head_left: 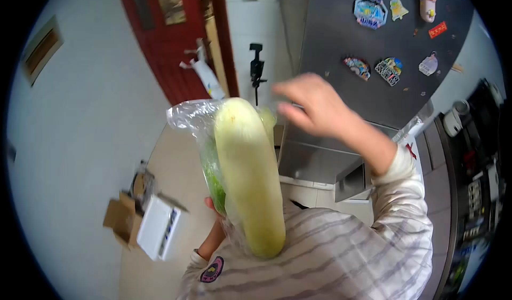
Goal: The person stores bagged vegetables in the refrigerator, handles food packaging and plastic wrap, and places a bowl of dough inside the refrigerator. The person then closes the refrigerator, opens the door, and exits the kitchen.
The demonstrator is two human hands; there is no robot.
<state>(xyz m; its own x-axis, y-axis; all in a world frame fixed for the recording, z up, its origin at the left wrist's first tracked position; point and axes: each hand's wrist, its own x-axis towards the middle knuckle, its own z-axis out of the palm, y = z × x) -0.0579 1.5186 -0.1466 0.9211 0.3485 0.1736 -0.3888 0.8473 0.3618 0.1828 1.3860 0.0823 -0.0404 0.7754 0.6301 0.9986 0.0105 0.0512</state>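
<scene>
While the pale gourd (248, 177) and bag (186, 112) are supported by the left hand (211, 204), finger pose unclear, the right hand (316, 108) is raised at right, thumb (296, 117) and forefinger (290, 91) parted.

The bag (193, 114) is glossy plastic, the vegetable (248, 177) smooth, the shirt (341, 249) matt cloth.

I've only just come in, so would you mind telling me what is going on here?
A person is handling a long, pale green vegetable and a clear plastic bag with greener produce showing through it. The left hand, mostly hidden, is at the bag's side. The right hand, blurred and empty, is raised beside the vegetable's far end, apart from it. The near end lies over the striped top.
</scene>
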